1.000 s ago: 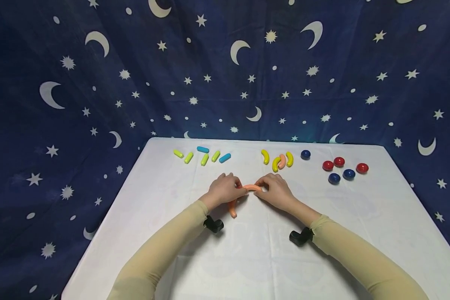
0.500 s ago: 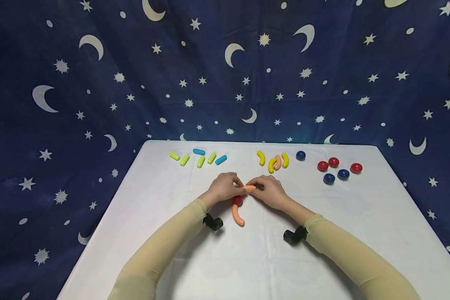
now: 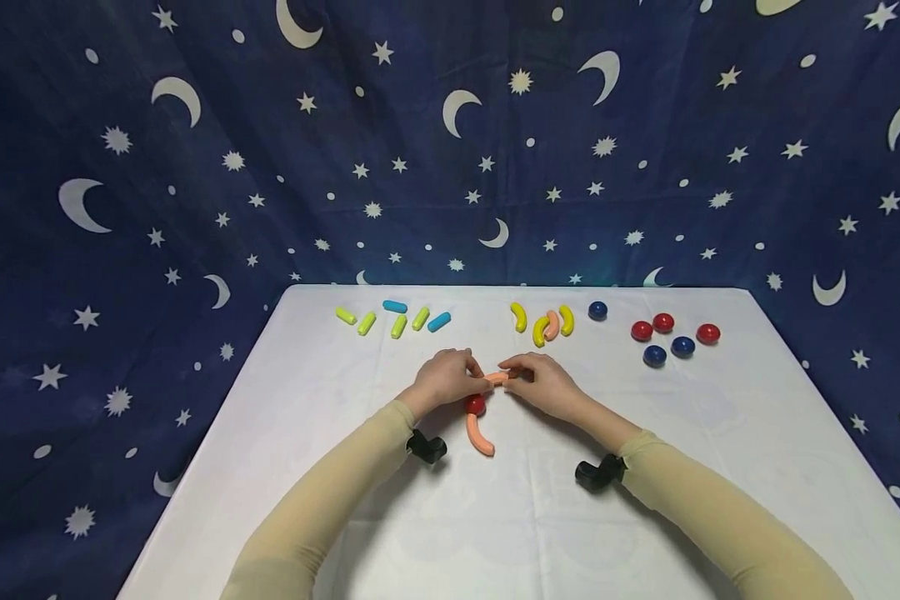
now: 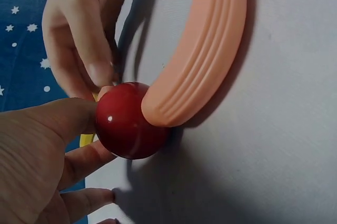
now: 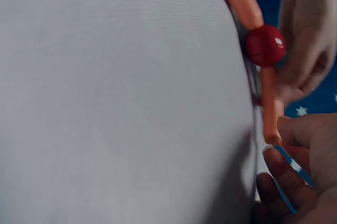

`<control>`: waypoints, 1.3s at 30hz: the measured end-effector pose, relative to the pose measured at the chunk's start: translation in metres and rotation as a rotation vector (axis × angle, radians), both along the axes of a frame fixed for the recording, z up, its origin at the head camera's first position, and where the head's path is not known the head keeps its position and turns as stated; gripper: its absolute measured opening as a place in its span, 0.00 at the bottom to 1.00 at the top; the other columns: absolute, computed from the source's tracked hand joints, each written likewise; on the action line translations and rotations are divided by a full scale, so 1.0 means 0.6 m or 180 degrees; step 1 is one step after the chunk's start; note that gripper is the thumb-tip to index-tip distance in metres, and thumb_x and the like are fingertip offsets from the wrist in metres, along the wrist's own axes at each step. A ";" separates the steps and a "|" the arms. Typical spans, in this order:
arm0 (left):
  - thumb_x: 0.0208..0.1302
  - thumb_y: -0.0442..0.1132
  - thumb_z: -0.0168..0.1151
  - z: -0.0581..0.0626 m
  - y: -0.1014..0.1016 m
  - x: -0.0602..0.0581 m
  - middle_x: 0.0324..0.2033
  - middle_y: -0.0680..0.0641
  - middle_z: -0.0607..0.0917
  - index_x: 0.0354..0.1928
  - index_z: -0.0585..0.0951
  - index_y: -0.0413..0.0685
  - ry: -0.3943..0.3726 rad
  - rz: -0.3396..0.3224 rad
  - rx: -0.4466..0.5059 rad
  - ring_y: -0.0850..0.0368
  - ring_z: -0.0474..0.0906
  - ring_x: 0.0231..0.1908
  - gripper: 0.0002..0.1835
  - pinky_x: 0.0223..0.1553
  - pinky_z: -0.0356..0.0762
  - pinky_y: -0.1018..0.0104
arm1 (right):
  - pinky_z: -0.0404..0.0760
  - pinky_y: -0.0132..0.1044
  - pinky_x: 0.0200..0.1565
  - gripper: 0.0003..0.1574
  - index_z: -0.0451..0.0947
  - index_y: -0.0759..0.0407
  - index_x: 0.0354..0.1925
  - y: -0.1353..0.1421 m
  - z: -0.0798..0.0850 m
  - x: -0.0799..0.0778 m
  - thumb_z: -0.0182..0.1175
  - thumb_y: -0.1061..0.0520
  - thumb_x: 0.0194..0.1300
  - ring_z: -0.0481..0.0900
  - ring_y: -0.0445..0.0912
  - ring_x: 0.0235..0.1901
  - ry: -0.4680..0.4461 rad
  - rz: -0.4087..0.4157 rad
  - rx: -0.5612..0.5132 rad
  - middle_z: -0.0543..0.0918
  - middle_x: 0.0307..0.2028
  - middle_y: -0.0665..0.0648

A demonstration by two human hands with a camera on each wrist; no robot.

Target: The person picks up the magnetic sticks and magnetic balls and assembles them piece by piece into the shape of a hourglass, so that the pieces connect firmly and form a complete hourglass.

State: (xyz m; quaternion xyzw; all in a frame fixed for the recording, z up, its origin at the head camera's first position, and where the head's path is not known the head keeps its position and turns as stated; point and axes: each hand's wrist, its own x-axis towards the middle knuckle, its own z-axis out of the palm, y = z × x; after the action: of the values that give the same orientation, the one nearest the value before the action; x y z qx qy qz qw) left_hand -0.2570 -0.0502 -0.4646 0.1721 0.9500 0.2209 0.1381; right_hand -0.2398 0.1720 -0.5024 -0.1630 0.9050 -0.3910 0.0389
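A red ball (image 3: 476, 404) joins two ribbed, curved orange pieces above the white table. One curved orange piece (image 3: 480, 437) hangs from the ball toward the person; its grooves show in the left wrist view. The other curved orange piece (image 5: 269, 103) runs from the ball's opposite side, between both hands. My left hand (image 3: 447, 377) pinches this second piece close beside the ball, its thumb tip hidden behind the ball in the left wrist view. At the free end, my right hand (image 3: 543, 382) pinches the same piece between thumb and fingers.
Short green sticks (image 3: 367, 323) and blue sticks (image 3: 439, 322) lie at the back left. Yellow curved pieces (image 3: 519, 317) and one peach curved piece (image 3: 552, 325) lie back centre. Red balls (image 3: 708, 333) and blue balls (image 3: 655, 356) are at the right. A starry curtain (image 3: 420, 125) stands behind.
The hanging curved piece has swung from lower left toward lower right, and the red ball has come into sight below the left fingers. Both hands keep hold of the upper piece.
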 end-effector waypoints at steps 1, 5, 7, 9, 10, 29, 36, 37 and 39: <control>0.63 0.56 0.71 0.000 0.000 0.000 0.46 0.49 0.85 0.39 0.89 0.55 -0.0014 0.0002 0.0001 0.53 0.79 0.46 0.14 0.42 0.78 0.61 | 0.77 0.49 0.54 0.20 0.83 0.53 0.58 0.008 0.005 0.004 0.67 0.52 0.70 0.79 0.48 0.48 -0.0034 -0.0025 -0.0073 0.85 0.48 0.51; 0.63 0.56 0.70 0.000 0.000 0.002 0.35 0.55 0.81 0.40 0.89 0.55 -0.0100 -0.0011 0.0023 0.57 0.76 0.36 0.14 0.34 0.75 0.65 | 0.79 0.47 0.50 0.18 0.83 0.56 0.58 0.055 0.020 0.022 0.64 0.54 0.73 0.81 0.49 0.46 -0.0027 -0.0215 -0.0304 0.85 0.48 0.54; 0.64 0.56 0.70 0.000 -0.001 0.002 0.35 0.56 0.80 0.40 0.89 0.55 -0.0129 -0.0026 0.0029 0.59 0.74 0.35 0.14 0.34 0.73 0.66 | 0.79 0.46 0.49 0.18 0.83 0.56 0.59 0.085 0.027 0.030 0.64 0.54 0.73 0.80 0.50 0.45 -0.0015 -0.0363 -0.0345 0.85 0.48 0.56; 0.64 0.56 0.70 0.001 -0.002 0.002 0.36 0.57 0.80 0.40 0.89 0.55 -0.0158 -0.0042 0.0039 0.59 0.73 0.36 0.14 0.34 0.73 0.66 | 0.79 0.43 0.48 0.19 0.82 0.57 0.59 0.116 0.031 0.038 0.63 0.52 0.74 0.80 0.50 0.46 -0.0006 -0.0509 -0.0339 0.85 0.48 0.56; 0.64 0.56 0.70 0.001 -0.003 0.003 0.37 0.57 0.80 0.40 0.89 0.55 -0.0171 -0.0053 0.0043 0.59 0.73 0.36 0.14 0.35 0.73 0.66 | 0.79 0.41 0.47 0.20 0.82 0.57 0.60 0.131 0.033 0.041 0.63 0.51 0.75 0.80 0.50 0.46 -0.0010 -0.0587 -0.0330 0.85 0.48 0.57; 0.64 0.53 0.70 0.001 -0.010 0.022 0.32 0.55 0.78 0.39 0.88 0.53 -0.0402 0.0063 0.0184 0.57 0.71 0.36 0.13 0.33 0.71 0.65 | 0.72 0.20 0.30 0.30 0.73 0.66 0.67 0.358 0.034 0.043 0.59 0.50 0.74 0.71 0.36 0.35 0.0084 -0.2877 -0.1108 0.74 0.38 0.41; 0.64 0.53 0.69 0.009 -0.004 0.012 0.49 0.47 0.83 0.38 0.89 0.54 -0.0385 0.0001 0.0213 0.50 0.75 0.51 0.12 0.45 0.76 0.59 | 0.76 0.41 0.61 0.41 0.56 0.61 0.79 0.426 0.024 0.022 0.54 0.47 0.77 0.69 0.57 0.66 -0.0261 -0.2854 -0.0642 0.68 0.71 0.66; 0.64 0.53 0.69 0.009 -0.003 0.011 0.55 0.46 0.82 0.38 0.89 0.55 -0.0389 -0.0008 0.0215 0.49 0.75 0.55 0.12 0.48 0.76 0.58 | 0.72 0.48 0.65 0.42 0.53 0.62 0.79 0.430 0.024 0.019 0.53 0.47 0.77 0.65 0.61 0.70 -0.0298 -0.2791 -0.0607 0.63 0.74 0.68; 0.65 0.54 0.69 0.011 -0.003 0.009 0.63 0.44 0.79 0.38 0.90 0.56 -0.0396 -0.0022 0.0210 0.48 0.72 0.61 0.12 0.53 0.75 0.58 | 0.64 0.58 0.69 0.44 0.49 0.61 0.80 0.437 0.024 0.014 0.52 0.46 0.78 0.58 0.65 0.74 -0.0352 -0.2669 -0.0569 0.58 0.76 0.69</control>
State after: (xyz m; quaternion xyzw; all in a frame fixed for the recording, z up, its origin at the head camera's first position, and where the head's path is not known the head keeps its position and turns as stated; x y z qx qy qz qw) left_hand -0.2517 -0.0517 -0.4582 0.1658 0.9312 0.2618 0.1919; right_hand -0.2315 0.4339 -0.4881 0.2374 0.8521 -0.4579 -0.0892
